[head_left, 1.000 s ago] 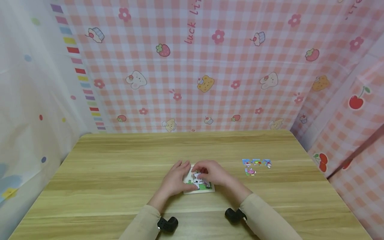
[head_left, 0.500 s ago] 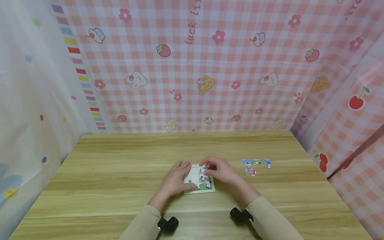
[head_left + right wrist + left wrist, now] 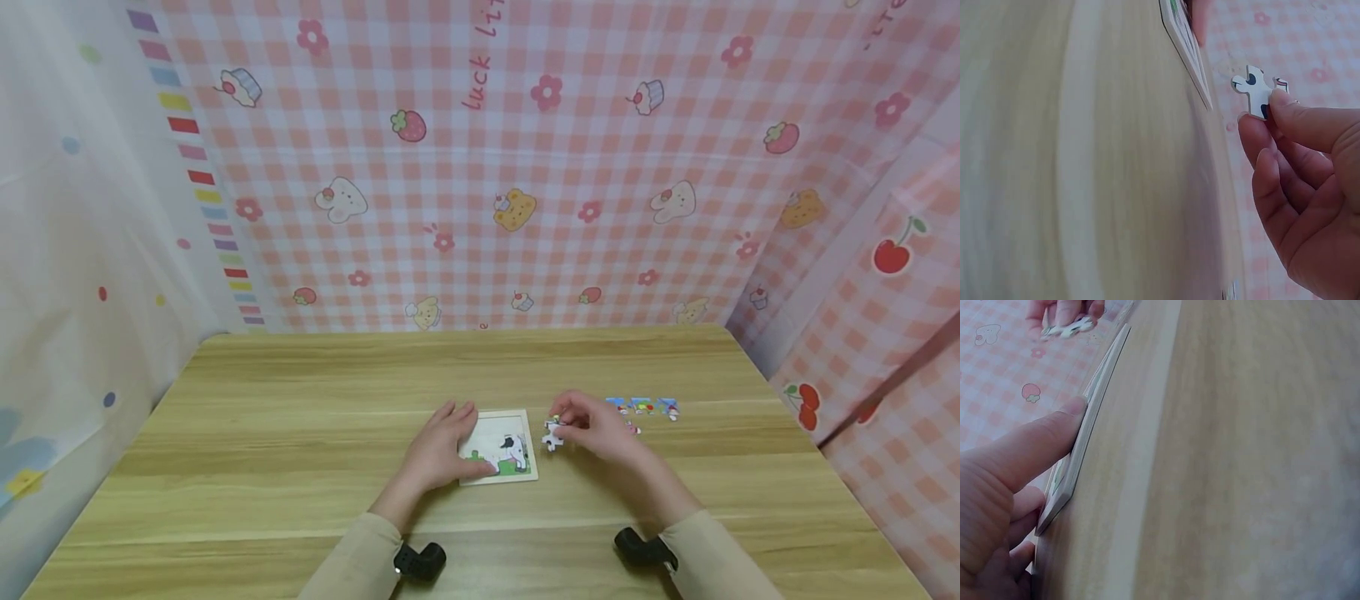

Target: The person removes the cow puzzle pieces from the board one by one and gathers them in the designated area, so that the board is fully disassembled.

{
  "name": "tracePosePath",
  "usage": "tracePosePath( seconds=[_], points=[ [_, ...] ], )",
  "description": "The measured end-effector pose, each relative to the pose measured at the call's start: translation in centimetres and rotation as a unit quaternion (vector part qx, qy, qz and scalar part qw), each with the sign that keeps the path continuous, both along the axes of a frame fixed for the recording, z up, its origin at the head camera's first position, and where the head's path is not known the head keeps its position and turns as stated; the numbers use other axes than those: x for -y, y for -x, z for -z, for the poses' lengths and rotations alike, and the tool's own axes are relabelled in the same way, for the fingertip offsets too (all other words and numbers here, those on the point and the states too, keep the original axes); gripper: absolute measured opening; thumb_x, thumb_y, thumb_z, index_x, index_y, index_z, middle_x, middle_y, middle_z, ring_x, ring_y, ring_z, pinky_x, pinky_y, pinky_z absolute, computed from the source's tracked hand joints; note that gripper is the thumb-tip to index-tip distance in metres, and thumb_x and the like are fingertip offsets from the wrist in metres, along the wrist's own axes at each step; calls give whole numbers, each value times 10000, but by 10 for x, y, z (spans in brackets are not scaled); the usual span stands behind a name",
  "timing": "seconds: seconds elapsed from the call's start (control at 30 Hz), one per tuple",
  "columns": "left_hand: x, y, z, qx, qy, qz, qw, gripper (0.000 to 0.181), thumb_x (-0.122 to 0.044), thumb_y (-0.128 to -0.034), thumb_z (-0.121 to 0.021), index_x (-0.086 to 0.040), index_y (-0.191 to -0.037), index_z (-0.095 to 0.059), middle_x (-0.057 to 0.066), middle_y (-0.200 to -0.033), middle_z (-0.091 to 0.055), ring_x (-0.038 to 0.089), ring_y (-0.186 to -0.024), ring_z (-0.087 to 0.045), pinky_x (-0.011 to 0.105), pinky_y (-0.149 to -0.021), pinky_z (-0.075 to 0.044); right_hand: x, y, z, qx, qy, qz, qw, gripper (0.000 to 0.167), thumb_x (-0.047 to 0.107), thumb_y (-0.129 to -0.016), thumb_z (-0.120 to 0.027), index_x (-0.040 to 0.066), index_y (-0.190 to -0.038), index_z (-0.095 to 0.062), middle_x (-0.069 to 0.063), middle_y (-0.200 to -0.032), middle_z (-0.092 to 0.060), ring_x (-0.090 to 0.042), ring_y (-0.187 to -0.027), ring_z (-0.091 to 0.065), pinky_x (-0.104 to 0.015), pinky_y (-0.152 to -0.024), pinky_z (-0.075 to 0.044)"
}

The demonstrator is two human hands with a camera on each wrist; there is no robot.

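Observation:
A small square wooden puzzle board [image 3: 491,429] lies on the table, partly filled along its bottom and right with pieces of a cow picture. My left hand [image 3: 442,446] holds its lower left part, thumb along the bottom edge and fingers at the left side, covering that corner. Right of the board, my right hand [image 3: 596,425] pinches a white and black jigsaw piece [image 3: 553,435] between thumb and fingers, raised above the table. In the right wrist view the jigsaw piece [image 3: 1255,94] shows rounded tabs and black spots.
Several colourful puzzle pieces [image 3: 642,407] lie in a cluster on the table to the right, partly behind my right hand. The wooden table [image 3: 300,383] reaches back to a pink checked cloth [image 3: 480,267].
My right hand has lifted the white and black jigsaw piece out of the board and carried it to the right. The left hand has stayed in place.

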State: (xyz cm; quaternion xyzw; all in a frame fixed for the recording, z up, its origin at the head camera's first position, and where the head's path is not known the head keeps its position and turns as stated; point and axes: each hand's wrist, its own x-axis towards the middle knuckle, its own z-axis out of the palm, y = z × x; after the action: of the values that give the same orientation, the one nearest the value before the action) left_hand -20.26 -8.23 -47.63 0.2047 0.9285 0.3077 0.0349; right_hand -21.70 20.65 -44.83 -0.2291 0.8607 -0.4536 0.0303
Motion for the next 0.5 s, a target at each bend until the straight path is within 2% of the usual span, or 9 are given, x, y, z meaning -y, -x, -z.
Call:
tracePosePath(
  seconds=[0.2, 0.5],
  points=[
    [0, 0, -1, 121, -28, -41, 9999, 945, -405, -776, -903, 59, -1490, -493, 169, -1609, -419, 417, -1536, -249, 543, -1247, -225, -25, -4, 3, -76, 196, 87, 9997, 161, -64, -909, -727, -9, -1040, -653, -36, -836, -672, -61, -743, -585, -214, -632, -491],
    [0, 0, -1, 64, 1, -5, 10000, 952, -406, -770, -905, 70, -1484, -493, 185, -1601, -424, 429, -1529, -260, 547, -1243, -234, -51, -12, 6, -190, 370, 282, 9987, 165, -60, -922, -717, -47, -1072, -649, -41, -831, -679, -30, -741, -576, -213, -640, -489]
  ],
)
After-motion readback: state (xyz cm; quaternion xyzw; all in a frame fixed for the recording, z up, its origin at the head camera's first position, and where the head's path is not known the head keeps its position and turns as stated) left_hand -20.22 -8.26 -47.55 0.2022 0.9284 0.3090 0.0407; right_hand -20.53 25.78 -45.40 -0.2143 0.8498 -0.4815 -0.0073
